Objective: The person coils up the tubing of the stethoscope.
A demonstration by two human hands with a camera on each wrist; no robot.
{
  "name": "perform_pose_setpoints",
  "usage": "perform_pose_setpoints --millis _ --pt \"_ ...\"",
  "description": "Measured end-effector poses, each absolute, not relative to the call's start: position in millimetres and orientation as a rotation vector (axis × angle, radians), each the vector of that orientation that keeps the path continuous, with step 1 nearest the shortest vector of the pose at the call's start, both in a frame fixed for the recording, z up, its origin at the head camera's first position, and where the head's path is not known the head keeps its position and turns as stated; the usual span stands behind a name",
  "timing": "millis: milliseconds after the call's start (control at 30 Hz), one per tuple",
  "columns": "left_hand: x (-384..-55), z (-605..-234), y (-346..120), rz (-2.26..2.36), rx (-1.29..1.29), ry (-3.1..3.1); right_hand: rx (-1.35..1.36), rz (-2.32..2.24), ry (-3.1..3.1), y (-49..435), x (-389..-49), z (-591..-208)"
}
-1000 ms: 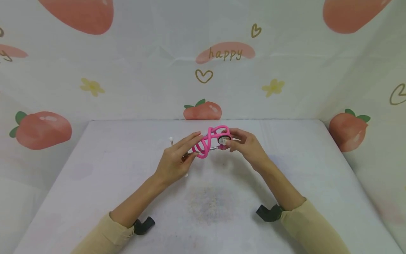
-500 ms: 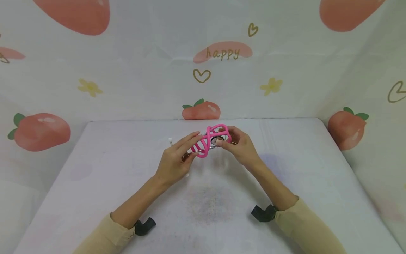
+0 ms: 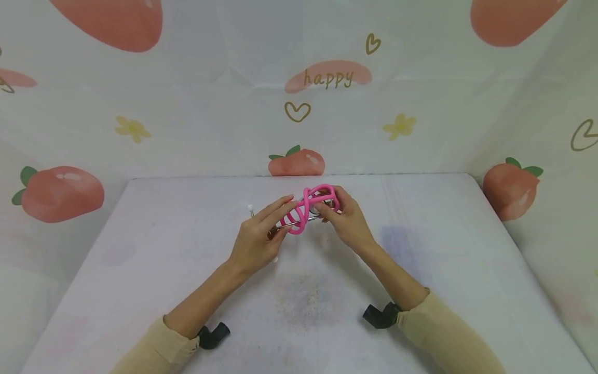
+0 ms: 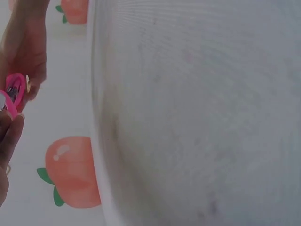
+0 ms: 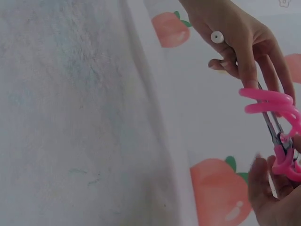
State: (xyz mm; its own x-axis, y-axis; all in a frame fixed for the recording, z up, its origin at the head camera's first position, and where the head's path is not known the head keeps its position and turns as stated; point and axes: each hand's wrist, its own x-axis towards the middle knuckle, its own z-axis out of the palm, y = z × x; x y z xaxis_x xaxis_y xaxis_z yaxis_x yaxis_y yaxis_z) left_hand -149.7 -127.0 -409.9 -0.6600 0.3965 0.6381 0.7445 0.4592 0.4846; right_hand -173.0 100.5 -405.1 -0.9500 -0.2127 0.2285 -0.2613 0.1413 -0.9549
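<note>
A stethoscope with pink tubing [image 3: 306,205] is held above the table between both hands, its tube wound in loops round its metal ear tubes [image 5: 269,123]. My left hand [image 3: 256,239] grips the ear tubes on the left side. A white ear tip [image 3: 250,208] sticks out past that hand, and another ear tip [image 5: 217,37] shows in the right wrist view. At the other end my right hand [image 3: 348,218] pinches the round metal chest piece, thumb in front, close against the pink loops. Thumb and tubing mostly hide the chest piece.
The table [image 3: 308,301] has a white cloth with a greyish stain near the middle. Behind it and at both sides hangs a white fabric backdrop [image 3: 210,104] printed with peaches, flowers and hearts. Black pieces [image 3: 214,336] sit at both sleeve cuffs.
The right hand has moved left, bringing the chest piece in among the pink loops, where it is now mostly covered. The left hand keeps its grip nearly still.
</note>
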Motion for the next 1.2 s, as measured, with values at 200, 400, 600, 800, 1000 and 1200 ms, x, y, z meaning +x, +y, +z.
perform_pose_setpoints --millis 200,400,600,800,1000,1200 --pt "-148.7 -412.7 -125.0 -0.988 -0.92 -2.359 0.51 2.168 -2.229 96.4 -171.5 -406.6" --pt "-148.4 -414.0 -122.1 -0.888 -0.891 -2.372 0.472 2.151 -2.246 94.5 -170.7 -405.3" --pt "-147.7 -413.1 -120.4 -0.816 -0.867 -2.376 0.435 2.253 -2.204 94.3 -171.4 -404.6" --pt "-147.4 -413.5 -119.5 -0.762 -0.878 -2.379 0.412 2.326 -2.18 94.8 -171.2 -406.4" --pt "-147.1 -414.6 -118.9 -0.738 -0.883 -2.381 0.415 2.348 -2.173 94.6 -170.3 -406.9" --pt "-146.8 -414.6 -118.8 -0.736 -0.881 -2.393 0.389 2.388 -2.152 93.2 -169.1 -408.0"
